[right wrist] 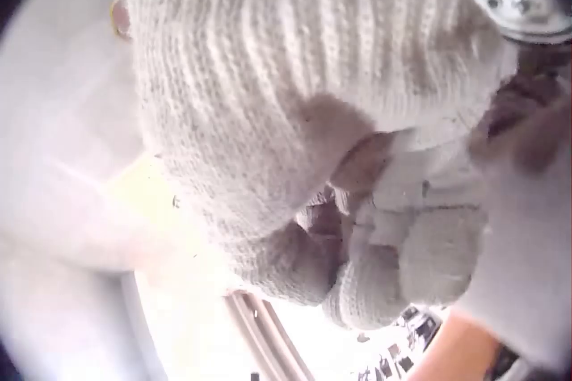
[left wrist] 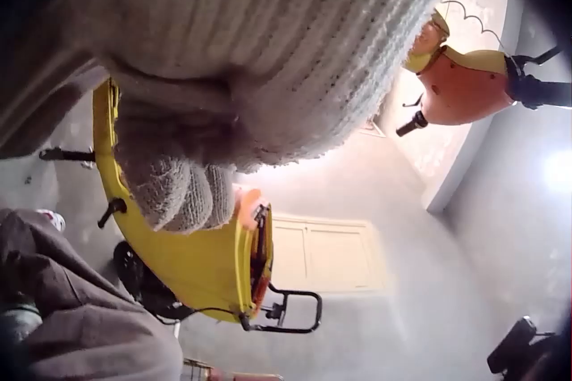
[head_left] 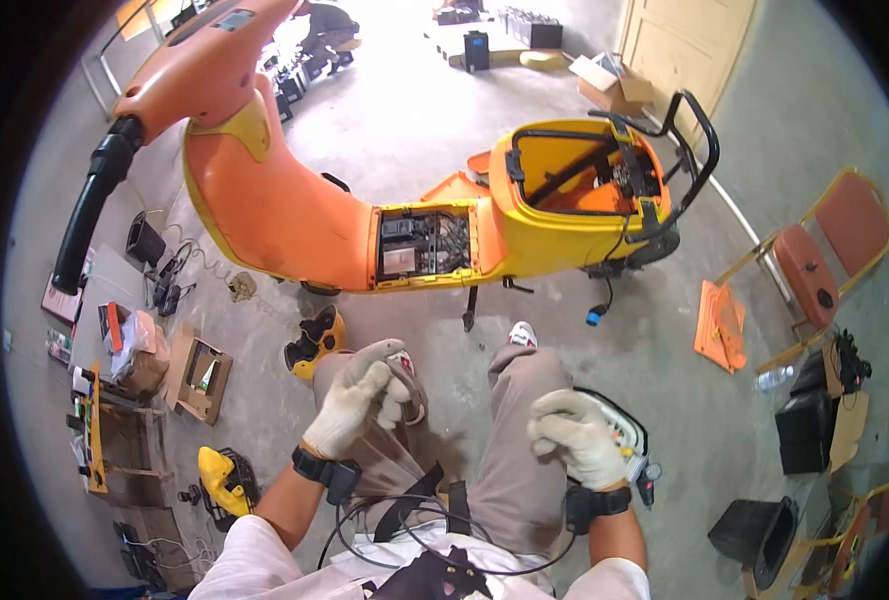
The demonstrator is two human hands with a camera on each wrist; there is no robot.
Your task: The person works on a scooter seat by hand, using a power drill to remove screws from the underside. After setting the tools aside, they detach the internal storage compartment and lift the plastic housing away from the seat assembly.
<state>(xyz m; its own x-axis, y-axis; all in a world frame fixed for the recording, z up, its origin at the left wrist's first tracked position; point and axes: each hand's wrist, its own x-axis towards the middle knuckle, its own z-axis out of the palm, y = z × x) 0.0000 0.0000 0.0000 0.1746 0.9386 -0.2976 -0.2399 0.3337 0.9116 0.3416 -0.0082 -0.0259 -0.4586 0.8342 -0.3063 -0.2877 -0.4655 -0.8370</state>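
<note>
Both hands wear off-white knitted gloves, and nothing shows in either. The left hand (head_left: 353, 405) is above the left knee, fingers loosely bent; in the left wrist view its curled fingers (left wrist: 183, 195) appear in front of the yellow scooter body (left wrist: 179, 265). Above the right thigh is the right hand (head_left: 580, 438), its fingers bent inward; the right wrist view shows them (right wrist: 366, 283) close up. Neither hand touches the orange and yellow scooter (head_left: 285, 220), which stands ahead with its floor compartment (head_left: 425, 245) and seat opening (head_left: 575, 175) uncovered.
A yellow-black part (head_left: 317, 342) lies by the left foot, a white-rimmed part (head_left: 615, 425) beside the right leg. Orange panel (head_left: 722, 328) and chair (head_left: 815, 265) are at right; open carton (head_left: 205, 380) at left. A cable (head_left: 405, 500) loops across the lap. Someone crouches (head_left: 327, 35) far back.
</note>
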